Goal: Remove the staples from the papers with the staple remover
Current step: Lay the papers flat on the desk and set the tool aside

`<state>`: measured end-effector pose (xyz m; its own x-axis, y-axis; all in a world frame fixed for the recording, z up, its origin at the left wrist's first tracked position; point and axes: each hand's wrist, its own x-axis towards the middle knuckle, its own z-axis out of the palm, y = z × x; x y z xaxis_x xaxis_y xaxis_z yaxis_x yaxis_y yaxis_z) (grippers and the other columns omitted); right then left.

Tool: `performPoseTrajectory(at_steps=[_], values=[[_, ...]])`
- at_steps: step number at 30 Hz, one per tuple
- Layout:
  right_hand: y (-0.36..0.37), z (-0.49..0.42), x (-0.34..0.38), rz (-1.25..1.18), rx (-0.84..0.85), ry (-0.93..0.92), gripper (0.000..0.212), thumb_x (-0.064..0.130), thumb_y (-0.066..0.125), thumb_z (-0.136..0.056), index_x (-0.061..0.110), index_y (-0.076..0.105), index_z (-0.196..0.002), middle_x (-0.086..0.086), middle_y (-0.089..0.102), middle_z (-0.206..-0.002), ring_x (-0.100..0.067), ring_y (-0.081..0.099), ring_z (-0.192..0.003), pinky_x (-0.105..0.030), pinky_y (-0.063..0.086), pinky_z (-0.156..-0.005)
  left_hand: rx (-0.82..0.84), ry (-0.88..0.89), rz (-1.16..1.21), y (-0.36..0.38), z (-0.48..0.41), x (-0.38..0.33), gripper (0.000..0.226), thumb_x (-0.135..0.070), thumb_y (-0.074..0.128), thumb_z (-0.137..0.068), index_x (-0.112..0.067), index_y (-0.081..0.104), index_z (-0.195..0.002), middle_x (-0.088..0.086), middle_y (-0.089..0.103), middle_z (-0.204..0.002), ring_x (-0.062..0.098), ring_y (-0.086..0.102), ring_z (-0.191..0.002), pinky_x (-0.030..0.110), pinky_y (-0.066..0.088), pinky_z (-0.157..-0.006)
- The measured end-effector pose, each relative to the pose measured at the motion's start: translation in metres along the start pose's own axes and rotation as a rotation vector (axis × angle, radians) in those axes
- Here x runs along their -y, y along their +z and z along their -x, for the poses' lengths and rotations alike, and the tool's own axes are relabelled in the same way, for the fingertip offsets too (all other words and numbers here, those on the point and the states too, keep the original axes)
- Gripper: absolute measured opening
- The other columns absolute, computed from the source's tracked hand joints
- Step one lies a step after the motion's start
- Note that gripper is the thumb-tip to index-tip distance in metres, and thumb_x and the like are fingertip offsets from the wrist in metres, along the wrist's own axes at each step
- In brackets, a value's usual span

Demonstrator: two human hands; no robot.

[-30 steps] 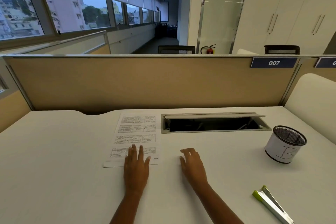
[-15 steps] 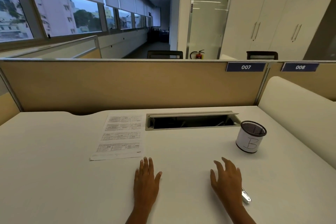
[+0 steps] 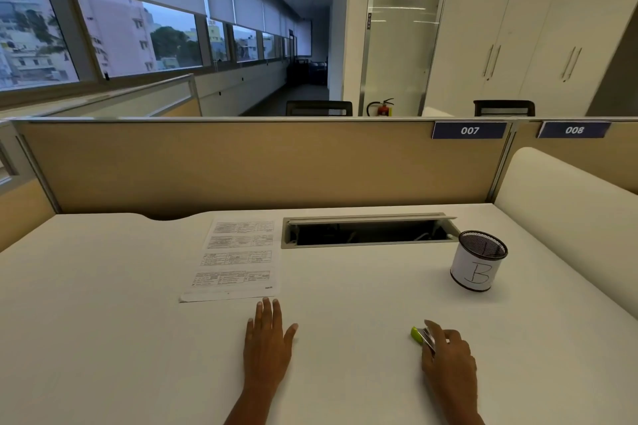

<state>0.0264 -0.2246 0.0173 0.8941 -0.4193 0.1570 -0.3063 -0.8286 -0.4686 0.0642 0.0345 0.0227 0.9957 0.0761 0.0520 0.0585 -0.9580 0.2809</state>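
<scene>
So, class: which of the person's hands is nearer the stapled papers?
Left. The left hand lies flat just below the papers' near edge; the right hand is far off to the right, on the staple remover.

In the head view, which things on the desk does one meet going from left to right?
papers → left hand → staple remover → right hand → mesh cup marked B
</scene>
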Motion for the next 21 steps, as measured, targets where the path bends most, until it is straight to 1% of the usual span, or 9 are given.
performPoseTrajectory(at_steps=[2, 4, 8, 12, 13, 15, 17, 19, 21], values=[[0.004, -0.003, 0.006, -0.007, 0.013, -0.042, 0.04, 0.003, 0.058, -0.082, 0.011, 0.056, -0.121, -0.021, 0.06, -0.11, -0.039, 0.056, -0.093, -0.043, 0.046, -0.077, -0.006, -0.015, -0.014, -0.002, -0.003, 0.007, 0.133, -0.06, -0.053, -0.031, -0.009, 0.001, -0.141, 0.013, 0.005, -0.154, 0.027, 0.006, -0.142, 0.037, 0.01, -0.117], [0.013, -0.006, 0.018, -0.058, 0.007, -0.075, 0.038, 0.001, 0.057, -0.082, 0.008, 0.057, -0.119, -0.023, 0.061, -0.109, -0.041, 0.055, -0.092, -0.043, 0.047, -0.076, -0.047, -0.021, 0.018, -0.005, -0.008, 0.011, 0.129, -0.063, -0.048, -0.042, -0.006, 0.013, -0.14, 0.018, 0.016, -0.151, 0.032, 0.016, -0.14, 0.041, 0.019, -0.115], [0.033, -0.013, 0.055, -0.109, 0.032, -0.161, 0.033, 0.008, 0.048, -0.089, 0.013, 0.054, -0.121, -0.017, 0.057, -0.113, -0.035, 0.052, -0.1, -0.038, 0.045, -0.082, -0.048, 0.01, -0.051, -0.012, -0.015, 0.018, 0.097, -0.05, -0.015, -0.086, 0.006, 0.061, -0.107, 0.026, 0.064, -0.111, 0.038, 0.063, -0.101, 0.049, 0.055, -0.077], [0.055, -0.024, 0.104, -0.154, 0.087, -0.231, 0.032, 0.016, 0.042, -0.093, 0.016, 0.049, -0.125, -0.013, 0.054, -0.118, -0.03, 0.049, -0.108, -0.035, 0.044, -0.088, -0.15, 0.028, -0.038, -0.01, -0.033, 0.029, 0.116, -0.054, -0.043, -0.056, 0.0, 0.019, -0.138, 0.019, 0.021, -0.148, 0.031, 0.028, -0.136, 0.039, 0.029, -0.111], [0.06, -0.026, 0.116, -0.154, 0.102, -0.248, 0.032, 0.017, 0.041, -0.094, 0.015, 0.049, -0.125, -0.012, 0.054, -0.119, -0.029, 0.048, -0.109, -0.034, 0.044, -0.089, -0.133, 0.032, -0.028, -0.011, -0.035, 0.031, 0.112, -0.055, -0.038, -0.064, 0.002, 0.029, -0.134, 0.02, 0.033, -0.143, 0.031, 0.038, -0.131, 0.039, 0.037, -0.105], [0.073, -0.031, 0.142, -0.155, 0.124, -0.274, 0.032, 0.019, 0.039, -0.095, 0.015, 0.048, -0.126, -0.012, 0.053, -0.12, -0.028, 0.047, -0.111, -0.033, 0.044, -0.09, -0.037, 0.015, -0.115, -0.009, -0.037, 0.04, 0.095, -0.046, -0.016, -0.087, 0.004, 0.062, -0.106, 0.022, 0.066, -0.111, 0.031, 0.065, -0.099, 0.041, 0.056, -0.075], [0.084, -0.036, 0.163, -0.145, 0.145, -0.297, 0.034, 0.019, 0.039, -0.095, 0.014, 0.045, -0.128, -0.012, 0.052, -0.122, -0.026, 0.047, -0.112, -0.03, 0.043, -0.09, -0.1, 0.027, -0.096, -0.003, -0.04, 0.041, 0.088, -0.04, -0.009, -0.092, 0.002, 0.069, -0.093, 0.018, 0.073, -0.096, 0.029, 0.07, -0.087, 0.04, 0.057, -0.066], [0.095, -0.041, 0.183, -0.118, 0.164, -0.32, 0.034, 0.017, 0.04, -0.095, 0.014, 0.044, -0.128, -0.012, 0.052, -0.123, -0.025, 0.047, -0.112, -0.028, 0.043, -0.09, -0.155, 0.058, -0.071, -0.002, -0.047, 0.042, 0.087, -0.041, -0.008, -0.092, 0.001, 0.068, -0.095, 0.017, 0.073, -0.098, 0.029, 0.069, -0.091, 0.036, 0.054, -0.081], [0.102, -0.045, 0.199, -0.123, 0.18, -0.308, 0.033, 0.016, 0.042, -0.094, 0.013, 0.044, -0.127, -0.013, 0.052, -0.123, -0.024, 0.048, -0.111, -0.027, 0.044, -0.089, -0.184, 0.076, -0.042, 0.0, -0.052, 0.041, 0.086, -0.042, -0.009, -0.091, 0.0, 0.067, -0.1, 0.016, 0.071, -0.103, 0.03, 0.056, -0.11, 0.021, 0.019, -0.111]])
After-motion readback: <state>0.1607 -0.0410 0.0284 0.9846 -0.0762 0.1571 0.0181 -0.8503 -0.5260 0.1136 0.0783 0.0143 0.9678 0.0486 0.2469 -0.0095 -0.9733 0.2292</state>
